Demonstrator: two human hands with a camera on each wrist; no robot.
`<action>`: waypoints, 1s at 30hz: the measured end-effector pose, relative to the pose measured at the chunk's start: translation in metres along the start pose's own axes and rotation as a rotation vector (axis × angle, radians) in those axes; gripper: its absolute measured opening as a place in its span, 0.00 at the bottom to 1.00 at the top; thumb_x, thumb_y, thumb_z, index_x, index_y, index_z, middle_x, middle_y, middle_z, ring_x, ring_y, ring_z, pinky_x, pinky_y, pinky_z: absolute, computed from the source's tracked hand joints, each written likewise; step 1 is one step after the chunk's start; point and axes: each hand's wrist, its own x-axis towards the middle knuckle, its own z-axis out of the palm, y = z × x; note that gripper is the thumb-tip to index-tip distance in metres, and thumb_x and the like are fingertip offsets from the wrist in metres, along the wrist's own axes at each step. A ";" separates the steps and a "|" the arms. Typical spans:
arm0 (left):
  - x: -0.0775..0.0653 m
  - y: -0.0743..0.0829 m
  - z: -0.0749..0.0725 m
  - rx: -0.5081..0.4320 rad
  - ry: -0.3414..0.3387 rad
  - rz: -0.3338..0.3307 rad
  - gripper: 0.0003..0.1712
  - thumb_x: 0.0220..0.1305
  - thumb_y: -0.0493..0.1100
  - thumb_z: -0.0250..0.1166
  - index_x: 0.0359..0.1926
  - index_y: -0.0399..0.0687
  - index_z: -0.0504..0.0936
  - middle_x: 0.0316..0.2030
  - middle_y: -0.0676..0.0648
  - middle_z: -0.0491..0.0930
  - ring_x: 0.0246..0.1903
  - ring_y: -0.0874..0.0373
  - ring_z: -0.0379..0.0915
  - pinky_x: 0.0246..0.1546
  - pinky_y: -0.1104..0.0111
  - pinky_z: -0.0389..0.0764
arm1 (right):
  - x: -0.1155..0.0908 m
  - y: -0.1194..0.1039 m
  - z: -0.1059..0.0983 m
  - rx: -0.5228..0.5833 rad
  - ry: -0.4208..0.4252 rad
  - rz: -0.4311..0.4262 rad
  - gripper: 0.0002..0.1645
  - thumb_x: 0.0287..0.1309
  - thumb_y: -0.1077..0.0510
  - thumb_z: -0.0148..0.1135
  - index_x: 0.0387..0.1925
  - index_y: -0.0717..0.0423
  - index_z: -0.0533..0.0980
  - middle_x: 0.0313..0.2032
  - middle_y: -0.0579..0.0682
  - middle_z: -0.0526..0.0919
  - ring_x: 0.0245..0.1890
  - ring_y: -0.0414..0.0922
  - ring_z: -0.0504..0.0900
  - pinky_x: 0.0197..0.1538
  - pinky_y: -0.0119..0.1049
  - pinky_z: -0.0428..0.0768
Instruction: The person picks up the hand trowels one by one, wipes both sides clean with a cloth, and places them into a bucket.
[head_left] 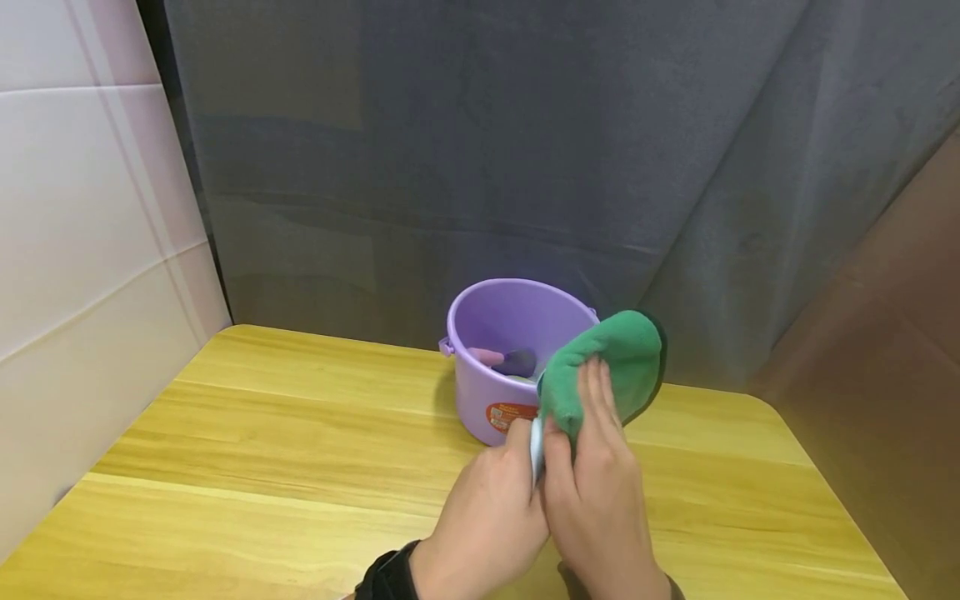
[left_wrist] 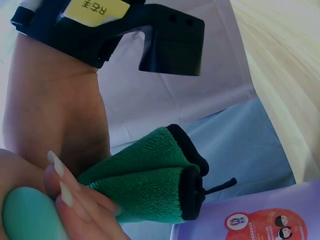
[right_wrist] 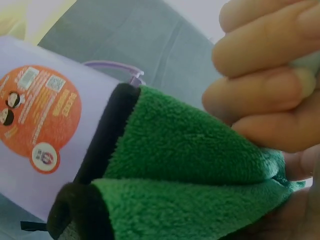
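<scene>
My left hand point(head_left: 487, 508) grips a pale mint handle point(head_left: 536, 450), whose rounded end point(left_wrist: 30, 215) shows below the curled fingers in the left wrist view. The rest of that item is hidden by the cloth, so its kind cannot be told. A fuzzy green cloth point(head_left: 630, 358) with a black edge is folded around the item's upper part. My right hand point(head_left: 600, 492) holds the cloth between thumb and fingers, the fingers lying along it. Both hands touch each other in front of a purple bucket point(head_left: 480, 400).
Inside the bucket lie a pink-handled item point(head_left: 487, 357) and a dark purple piece point(head_left: 517, 362), partly hidden by the rim. The bucket stands on a wooden table point(head_left: 300, 442), near its back edge. A dark grey curtain point(head_left: 420, 167) hangs behind.
</scene>
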 end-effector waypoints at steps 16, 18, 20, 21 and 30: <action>-0.004 0.004 -0.002 -0.102 -0.115 -0.057 0.10 0.62 0.36 0.60 0.44 0.46 0.71 0.20 0.56 0.68 0.18 0.67 0.65 0.20 0.73 0.68 | 0.014 0.024 -0.011 0.045 0.214 -0.073 0.34 0.67 0.66 0.54 0.73 0.61 0.63 0.74 0.58 0.65 0.75 0.53 0.64 0.75 0.23 0.55; -0.004 0.006 -0.002 -0.121 -0.140 -0.055 0.10 0.63 0.37 0.60 0.44 0.47 0.71 0.21 0.57 0.68 0.19 0.67 0.66 0.21 0.73 0.69 | 0.017 0.029 -0.018 0.097 0.240 -0.046 0.33 0.67 0.66 0.53 0.73 0.57 0.65 0.72 0.54 0.69 0.73 0.46 0.68 0.72 0.18 0.59; -0.004 0.008 -0.001 -0.133 -0.161 -0.055 0.09 0.64 0.38 0.60 0.44 0.47 0.71 0.21 0.57 0.68 0.20 0.67 0.66 0.22 0.73 0.70 | 0.019 0.033 -0.026 0.155 0.264 0.049 0.25 0.68 0.65 0.54 0.65 0.57 0.75 0.61 0.47 0.82 0.62 0.38 0.80 0.62 0.17 0.71; -0.004 0.008 -0.001 -0.142 -0.172 -0.059 0.08 0.64 0.39 0.60 0.43 0.48 0.72 0.21 0.57 0.68 0.20 0.68 0.66 0.22 0.74 0.70 | 0.020 0.035 -0.029 0.198 0.263 0.113 0.21 0.69 0.64 0.53 0.60 0.55 0.79 0.55 0.43 0.86 0.55 0.36 0.83 0.56 0.18 0.75; -0.002 0.010 -0.008 -0.263 -0.292 -0.106 0.02 0.70 0.43 0.57 0.40 0.53 0.72 0.23 0.57 0.69 0.20 0.68 0.66 0.25 0.74 0.71 | 0.024 0.044 -0.050 0.914 0.266 0.362 0.17 0.73 0.59 0.46 0.46 0.66 0.78 0.32 0.53 0.84 0.28 0.43 0.84 0.33 0.33 0.85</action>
